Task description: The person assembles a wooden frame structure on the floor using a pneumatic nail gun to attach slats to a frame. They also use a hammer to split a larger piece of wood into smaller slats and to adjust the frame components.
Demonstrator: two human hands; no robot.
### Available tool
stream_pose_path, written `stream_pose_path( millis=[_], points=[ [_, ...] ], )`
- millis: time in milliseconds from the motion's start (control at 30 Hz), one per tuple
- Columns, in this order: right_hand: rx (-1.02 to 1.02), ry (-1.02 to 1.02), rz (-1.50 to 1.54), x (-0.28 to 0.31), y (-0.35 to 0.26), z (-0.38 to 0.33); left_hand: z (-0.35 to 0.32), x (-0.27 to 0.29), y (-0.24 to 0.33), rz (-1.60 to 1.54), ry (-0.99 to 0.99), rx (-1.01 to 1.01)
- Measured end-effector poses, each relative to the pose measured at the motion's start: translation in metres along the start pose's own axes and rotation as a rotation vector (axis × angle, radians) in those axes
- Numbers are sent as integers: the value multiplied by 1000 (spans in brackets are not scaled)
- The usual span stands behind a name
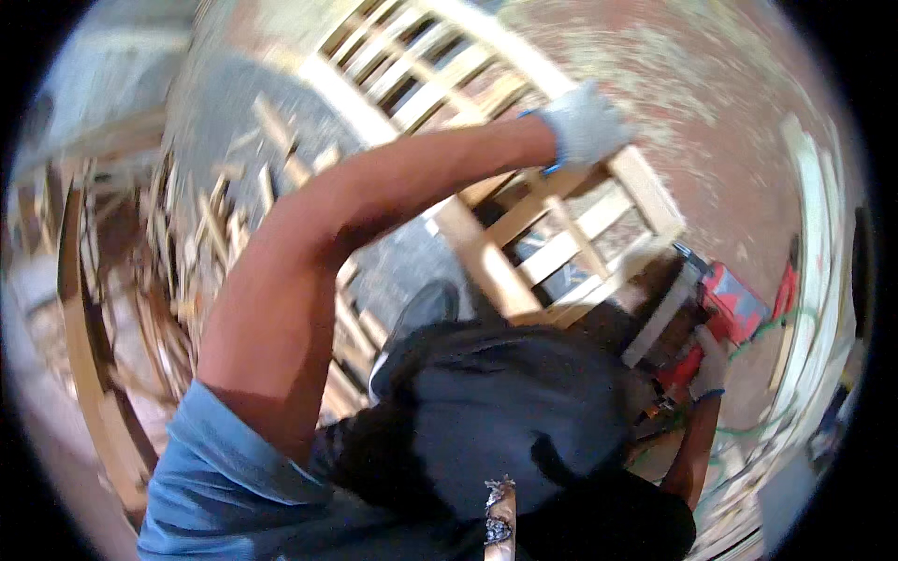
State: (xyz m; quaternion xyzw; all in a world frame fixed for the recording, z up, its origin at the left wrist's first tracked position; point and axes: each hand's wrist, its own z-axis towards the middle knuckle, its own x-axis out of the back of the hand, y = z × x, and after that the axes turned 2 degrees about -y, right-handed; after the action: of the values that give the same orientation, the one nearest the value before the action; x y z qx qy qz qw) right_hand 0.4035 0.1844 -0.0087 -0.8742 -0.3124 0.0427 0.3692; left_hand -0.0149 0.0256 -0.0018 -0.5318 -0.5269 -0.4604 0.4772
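Note:
A slatted wooden frame (547,254), like a pallet or crate panel, slants from the upper middle toward the right. Reaching across it, my left hand (586,126) in a pale glove grips its far side rail; the fingertips are blurred. At the right, my gloved right hand (709,365) is closed around the handle of a red power tool (734,301), whose exact kind is smeared by motion. The tool is close to the frame's near right corner. A pale strip (662,323) crosses beside the tool; I cannot tell whether it belongs to it.
Loose wood offcuts (220,210) lie heaped at the left, beside a long upright board (89,355). Long pale boards (812,252) line the right, with a green cord or hose (748,430) near them. Sawdust (673,84) covers the reddish floor. A dark shoe (426,313) stands near the frame.

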Motion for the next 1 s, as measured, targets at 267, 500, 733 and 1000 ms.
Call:
stream_pose_path(
  millis=[267,500,733,1000],
  points=[
    [120,-161,-467,57,31,70,-92,77,-42,65,8,230],
    [-98,-160,-371,53,27,83,-151,115,-37,-13,144,295],
    [-114,-162,-398,61,24,65,-163,131,-26,-52,34,429],
    [-121,-173,-453,78,22,42,-171,130,-22,-119,34,475]
  ],
)
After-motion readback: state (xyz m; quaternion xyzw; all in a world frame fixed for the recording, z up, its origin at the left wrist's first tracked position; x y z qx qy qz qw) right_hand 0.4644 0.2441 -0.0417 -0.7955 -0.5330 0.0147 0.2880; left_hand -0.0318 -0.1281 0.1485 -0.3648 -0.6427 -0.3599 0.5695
